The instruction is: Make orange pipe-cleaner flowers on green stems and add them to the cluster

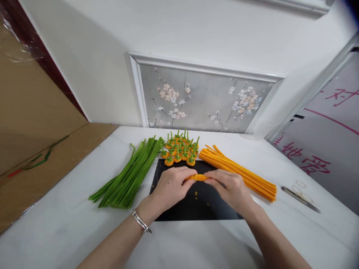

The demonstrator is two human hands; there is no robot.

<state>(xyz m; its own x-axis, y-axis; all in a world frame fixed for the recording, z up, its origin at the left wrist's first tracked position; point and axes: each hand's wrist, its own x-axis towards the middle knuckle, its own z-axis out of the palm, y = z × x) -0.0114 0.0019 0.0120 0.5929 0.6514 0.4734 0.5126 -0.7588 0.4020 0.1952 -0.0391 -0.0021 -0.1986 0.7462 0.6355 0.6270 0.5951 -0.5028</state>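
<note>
A short orange fuzzy piece [200, 177] is pinched at its two ends between my hands. My left hand [175, 185] grips its left end, and my right hand [231, 186] its right end. Both are above a black mat [193, 209], on which a few tiny orange and yellow bits lie. Behind the mat stand several small orange pumpkin-like shapes [179, 149] with green stems. A bundle of green fuzzy sticks [130, 175] lies to the left, a bundle of orange fuzzy sticks [241, 172] to the right.
Scissors or a similar metal tool [300, 199] lie at the right of the white table [64, 220], beside thin pale rings [300, 188]. A white wall with a framed flower panel [207, 99] rises behind. Brown cardboard [36, 112] is at the left, a whiteboard with red writing [331, 130] at the right.
</note>
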